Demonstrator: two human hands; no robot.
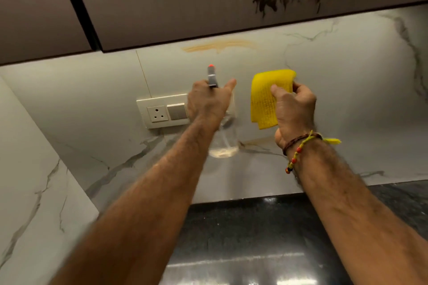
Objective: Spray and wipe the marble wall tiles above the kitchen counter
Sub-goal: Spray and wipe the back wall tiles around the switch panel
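My left hand grips a clear spray bottle by its neck, with the grey, red-tipped nozzle pointing up at the marble wall tiles. My right hand pinches a folded yellow cloth held up in front of the wall, just right of the bottle. An orange-brown smear runs across the tile just under the cabinet, above the nozzle. A fainter brownish streak lies lower, between my wrists.
A cream switch and socket plate sits on the wall left of my left hand. Dark upper cabinets overhang the tiles. A glossy black counter lies below. A marble side wall closes the left corner.
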